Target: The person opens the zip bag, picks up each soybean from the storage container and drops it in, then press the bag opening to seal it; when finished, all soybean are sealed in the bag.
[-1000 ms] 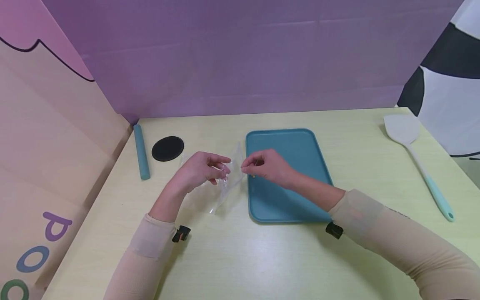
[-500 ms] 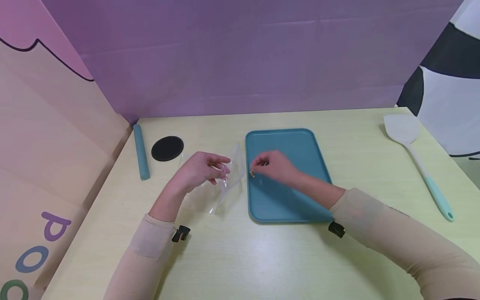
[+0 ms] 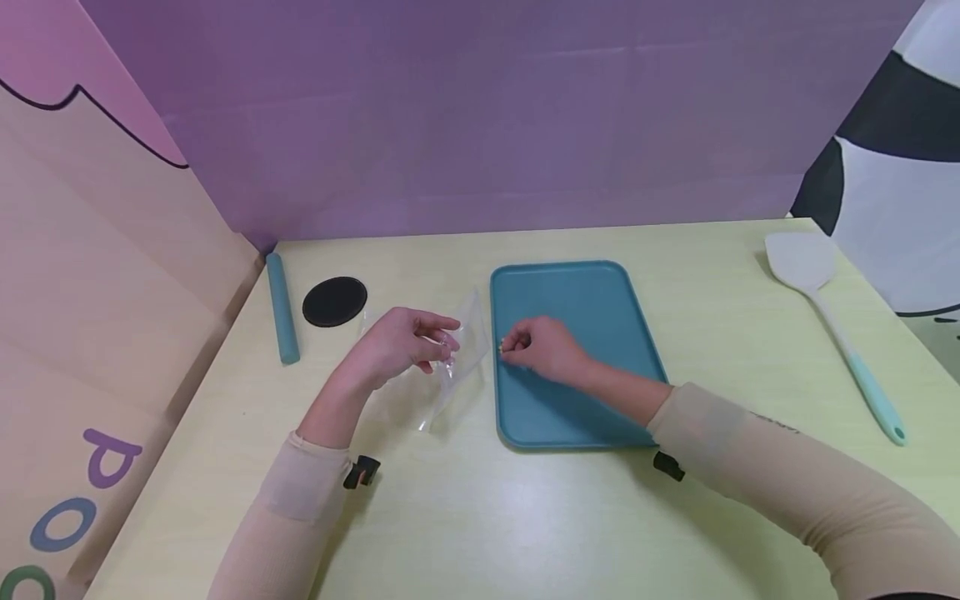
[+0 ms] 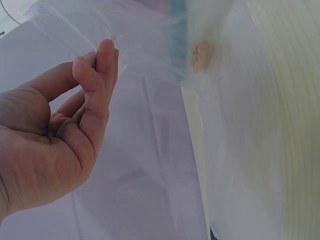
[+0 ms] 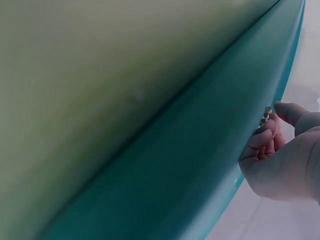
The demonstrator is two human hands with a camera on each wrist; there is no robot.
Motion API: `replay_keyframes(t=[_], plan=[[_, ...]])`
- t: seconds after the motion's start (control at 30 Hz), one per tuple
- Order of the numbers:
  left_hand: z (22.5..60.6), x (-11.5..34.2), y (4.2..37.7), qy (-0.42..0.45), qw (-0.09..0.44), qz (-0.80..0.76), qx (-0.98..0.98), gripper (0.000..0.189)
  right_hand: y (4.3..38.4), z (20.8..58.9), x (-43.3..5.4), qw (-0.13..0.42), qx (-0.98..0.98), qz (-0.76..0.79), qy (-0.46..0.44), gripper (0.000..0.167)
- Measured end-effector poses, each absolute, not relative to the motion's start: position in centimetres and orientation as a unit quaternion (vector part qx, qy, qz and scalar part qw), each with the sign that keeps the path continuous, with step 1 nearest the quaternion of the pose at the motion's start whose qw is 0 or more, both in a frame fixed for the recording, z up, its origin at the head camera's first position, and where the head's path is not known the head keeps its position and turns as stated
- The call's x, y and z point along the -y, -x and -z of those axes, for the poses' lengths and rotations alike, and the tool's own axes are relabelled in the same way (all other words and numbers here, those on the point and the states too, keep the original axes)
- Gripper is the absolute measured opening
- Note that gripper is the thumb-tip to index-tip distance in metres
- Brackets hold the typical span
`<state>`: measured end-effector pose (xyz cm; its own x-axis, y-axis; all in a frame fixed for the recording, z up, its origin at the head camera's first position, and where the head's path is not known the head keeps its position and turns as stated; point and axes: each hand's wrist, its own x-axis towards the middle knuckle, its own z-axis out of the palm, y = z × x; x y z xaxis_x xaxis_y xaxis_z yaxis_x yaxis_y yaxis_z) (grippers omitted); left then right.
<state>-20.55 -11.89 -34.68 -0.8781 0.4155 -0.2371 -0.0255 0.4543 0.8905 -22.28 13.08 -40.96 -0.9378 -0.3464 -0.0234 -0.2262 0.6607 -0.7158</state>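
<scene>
My left hand (image 3: pixel 411 340) pinches a clear plastic bag (image 3: pixel 468 346) upright by its edge, left of the blue tray (image 3: pixel 577 292). In the left wrist view the thumb and fingertips meet on the bag's film (image 4: pixel 140 40), and a small beige lumpy thing (image 4: pixel 200 56) shows at the film. Low over the tray's left side, my right hand (image 3: pixel 546 346) has its fingers curled. Small gold, bead-like bits (image 5: pixel 266 116) sit at its fingertips in the right wrist view; their exact kind is too small to make out.
A blue stick (image 3: pixel 282 308) and a black round disc (image 3: pixel 334 302) lie at the table's left. A spatula (image 3: pixel 806 258) with a white blade and mint handle lies at the right. A purple panel (image 3: pixel 487 117) stands along the back edge.
My right hand has moved from beside the bag rightward over the tray, then slightly nearer me, its fingers curling more around the gold bits. The left hand and bag have stayed put.
</scene>
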Motion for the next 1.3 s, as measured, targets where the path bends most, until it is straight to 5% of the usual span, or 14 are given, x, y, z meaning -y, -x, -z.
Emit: replay_keyframes(t=[1.3], plan=[[34.9, 11.9, 20.6, -0.12, 0.215, -0.511, -0.823, 0.042, 22.4, 38.9, -13.8, 0.104, -0.891, 0.412, 0.157, 0.012]])
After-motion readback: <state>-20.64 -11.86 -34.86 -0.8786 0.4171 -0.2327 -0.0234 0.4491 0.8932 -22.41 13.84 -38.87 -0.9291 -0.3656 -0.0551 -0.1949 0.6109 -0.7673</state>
